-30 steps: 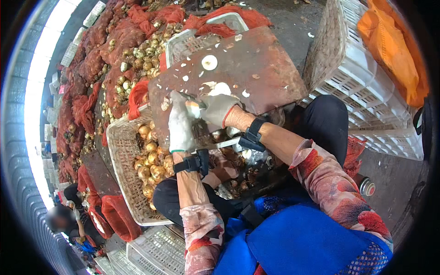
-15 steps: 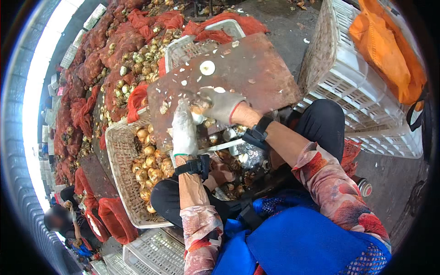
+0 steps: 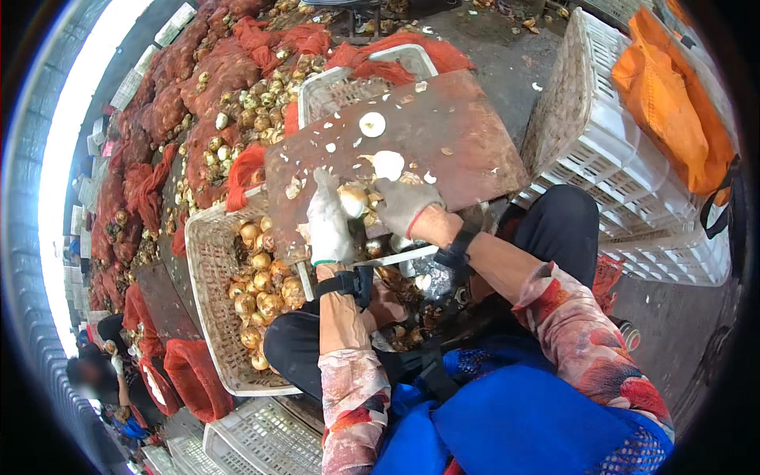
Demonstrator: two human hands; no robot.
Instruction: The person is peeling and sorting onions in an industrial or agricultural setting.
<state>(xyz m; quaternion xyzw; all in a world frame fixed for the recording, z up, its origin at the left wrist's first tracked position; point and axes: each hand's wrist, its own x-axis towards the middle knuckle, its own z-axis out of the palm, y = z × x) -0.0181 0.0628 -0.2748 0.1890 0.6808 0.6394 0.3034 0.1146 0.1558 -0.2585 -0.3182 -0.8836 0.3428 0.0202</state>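
My left hand (image 3: 328, 222), in a white glove, is closed around the side of a partly peeled onion (image 3: 353, 200) at the near edge of a worn brown board (image 3: 467, 119). My right hand (image 3: 405, 207), in a greyish glove, is close on the onion's right side with its fingers curled. Whatever the right hand grips is hidden by the glove. Just beyond the right hand lies a peeled white onion (image 3: 388, 165). Farther up the board sits another white onion (image 3: 372, 124), with scraps of skin scattered around.
A white crate (image 3: 207, 293) of brown onions stands left of my knees. Another white crate (image 3: 317, 93) is behind the board. Stacked crates (image 3: 625, 166) with an orange bag (image 3: 661, 95) rise at right. Red net sacks (image 3: 166, 103) and loose onions spread over the far left. Another person (image 3: 111, 380) sits lower left.
My right hand has drawn back toward me, uncovering the peeled white onion beyond it. The onion between my hands now shows more of its side. The whole view has shifted slightly.
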